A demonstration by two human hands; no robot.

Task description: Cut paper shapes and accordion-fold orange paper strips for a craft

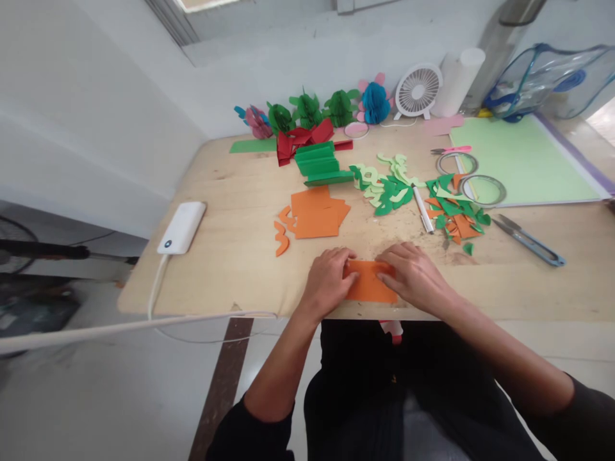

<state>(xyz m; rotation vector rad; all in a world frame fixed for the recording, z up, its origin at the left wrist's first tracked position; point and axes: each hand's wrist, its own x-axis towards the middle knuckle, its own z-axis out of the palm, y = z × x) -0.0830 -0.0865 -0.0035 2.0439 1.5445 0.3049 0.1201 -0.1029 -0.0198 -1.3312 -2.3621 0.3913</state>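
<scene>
An orange paper piece [371, 285] lies at the table's front edge, between my two hands. My left hand [331, 278] grips its upper left corner, thumb and fingers pressed together on the paper. At the upper right corner, my right hand [412, 274] holds the same piece in a similar way. Just beyond them are stacked orange paper squares [316, 218], with curved orange cutouts [282, 239] on their left. A white marker [423, 210] rests beyond my right hand, beside green cutouts [393, 195].
Scissor-like snips [528, 240], orange and green scraps [461, 224] and tape rolls [483, 190] lie to the right. Folded green paper [318, 163], red paper [307, 134] and a small fan [418, 91] stand behind. A white power bank [181, 228] with a cable is on the left.
</scene>
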